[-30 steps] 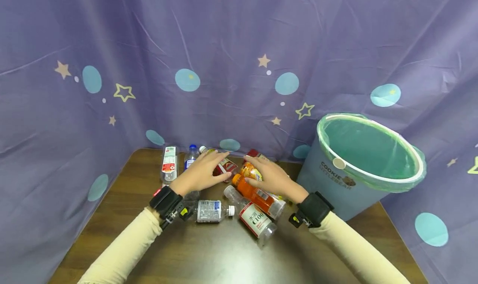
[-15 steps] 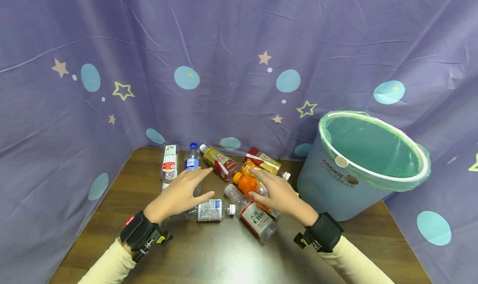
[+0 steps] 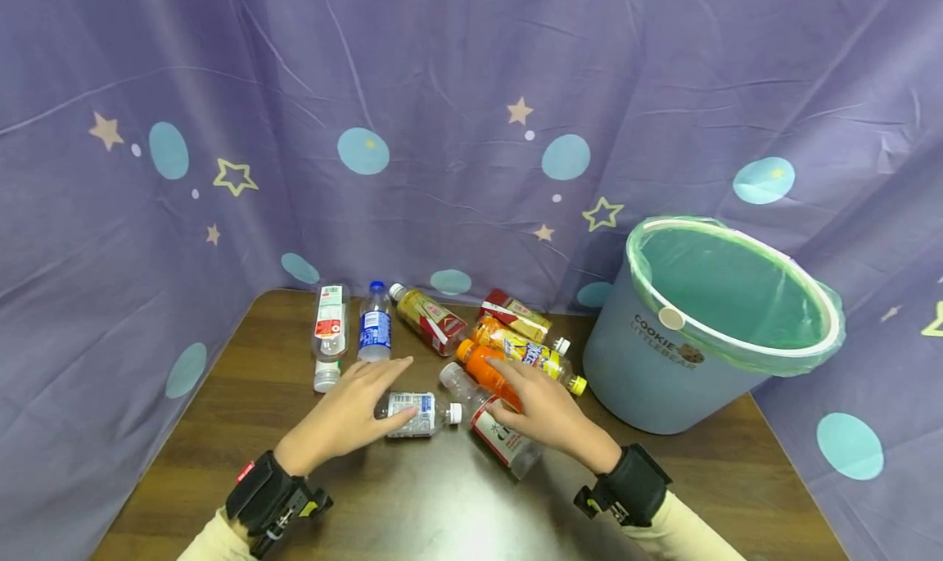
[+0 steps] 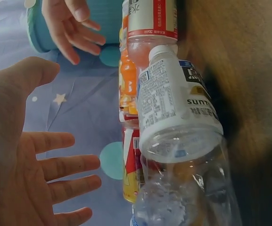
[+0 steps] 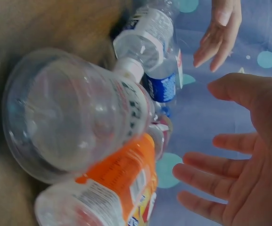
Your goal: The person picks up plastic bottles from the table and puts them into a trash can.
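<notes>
My left hand (image 3: 342, 418) hovers with fingers extended over a small clear bottle with a white label (image 3: 426, 423), its thumb overlapping the bottle in the head view. My right hand (image 3: 548, 409) is spread above a clear bottle with a red and white label (image 3: 501, 434) and an orange drink bottle (image 3: 482, 366). Both wrist views show a gap between the palms and the bottles, so neither hand holds anything. In the left wrist view the white label (image 4: 159, 89) reads partly "SUNT". The orange bottle's lower part is hidden by my right hand in the head view.
A blue bin (image 3: 648, 381) with a green liner stands at the right. Along the back lie a blue-capped bottle (image 3: 376, 332), two bottles with red and gold labels (image 3: 433, 319), and a yellow-capped bottle (image 3: 548, 360). A clear bottle (image 3: 330, 323) lies far left, before a purple curtain (image 3: 442, 94).
Both hands have drawn back toward the person from over the far bottles, the left one further. The blue-capped bottle and back bottles are now uncovered. The bottles look unmoved.
</notes>
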Tool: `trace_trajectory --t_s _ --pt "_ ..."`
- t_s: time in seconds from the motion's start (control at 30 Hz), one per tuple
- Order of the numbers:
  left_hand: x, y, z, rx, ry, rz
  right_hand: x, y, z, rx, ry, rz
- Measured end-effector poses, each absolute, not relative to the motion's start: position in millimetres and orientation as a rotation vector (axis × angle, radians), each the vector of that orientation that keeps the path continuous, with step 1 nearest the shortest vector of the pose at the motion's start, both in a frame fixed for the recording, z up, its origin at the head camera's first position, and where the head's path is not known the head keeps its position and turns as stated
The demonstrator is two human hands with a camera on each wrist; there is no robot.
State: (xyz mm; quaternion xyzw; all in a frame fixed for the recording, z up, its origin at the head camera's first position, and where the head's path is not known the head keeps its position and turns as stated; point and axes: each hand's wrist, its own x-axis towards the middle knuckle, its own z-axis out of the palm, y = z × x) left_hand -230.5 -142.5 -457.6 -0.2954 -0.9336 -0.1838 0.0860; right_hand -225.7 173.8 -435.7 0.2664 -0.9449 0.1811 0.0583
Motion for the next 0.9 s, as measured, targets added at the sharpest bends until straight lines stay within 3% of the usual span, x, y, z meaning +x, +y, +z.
trace_trajectory --t_s 0.37,0.9 --pt "-222.5 -150.1 -462.0 -0.852 -2.777 -0.587 -221.1 163.0 -459.0 0.824 -2.898 0.334" --pt "-224.2 -160.7 -466.6 -0.774 -2.771 -0.624 -212.1 137.9 -479.0 0.515 -3.037 0.216"
